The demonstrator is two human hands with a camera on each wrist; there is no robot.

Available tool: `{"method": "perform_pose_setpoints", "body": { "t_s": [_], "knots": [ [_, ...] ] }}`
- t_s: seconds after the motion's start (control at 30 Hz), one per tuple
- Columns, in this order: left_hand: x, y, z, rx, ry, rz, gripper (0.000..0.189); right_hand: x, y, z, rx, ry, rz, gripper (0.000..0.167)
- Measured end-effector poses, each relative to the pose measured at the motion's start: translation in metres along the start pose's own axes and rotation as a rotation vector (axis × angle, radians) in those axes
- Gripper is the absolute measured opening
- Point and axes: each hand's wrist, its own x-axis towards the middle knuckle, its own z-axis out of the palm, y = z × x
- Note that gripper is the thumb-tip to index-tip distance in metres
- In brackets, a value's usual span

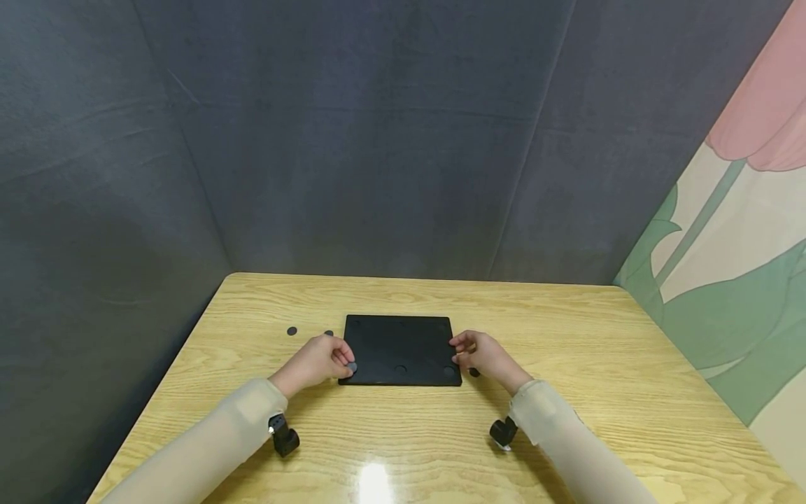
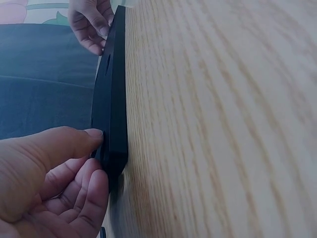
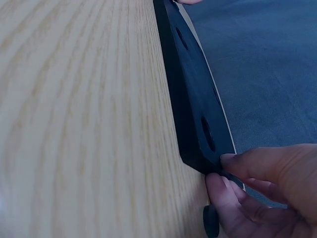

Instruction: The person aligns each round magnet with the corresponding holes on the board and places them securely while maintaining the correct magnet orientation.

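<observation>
Taking bearings from the panel in the head view, we record dark fabric (image 1: 352, 140) at twelve o'clock. The wooden worktop (image 1: 403, 434) lies below it, and a painted wall (image 1: 737, 308) stands between two and three o'clock. The black panel (image 1: 403, 343) lies flat on the worktop, between both hands. We find the right hand (image 1: 481, 355) at three o'clock, its fingers parted and touching the panel's edge. The left hand (image 1: 320, 360), at nine o'clock, pinches a grey disc (image 1: 352, 366) at the panel's near corner. We note a round recess (image 1: 400, 369) at six o'clock. One dark disc (image 1: 474, 372) lies near four o'clock; two others (image 1: 292, 331) lie just past nine.
</observation>
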Motion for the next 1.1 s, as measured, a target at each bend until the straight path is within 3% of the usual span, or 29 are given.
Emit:
{"method": "perform_pose_setpoints", "body": {
  "t_s": [0.53, 1.1],
  "knots": [
    [0.0003, 0.0023, 0.0031, 0.032, 0.014, -0.038, 0.012, -0.0003, 0.0014, -0.0006, 0.000, 0.000, 0.000, 0.031],
    [0.0012, 0.0017, 0.0019, 0.051, 0.014, -0.036, 0.013, 0.0006, 0.0015, 0.0008, 0.001, 0.003, 0.003, 0.030]
  ]
}}
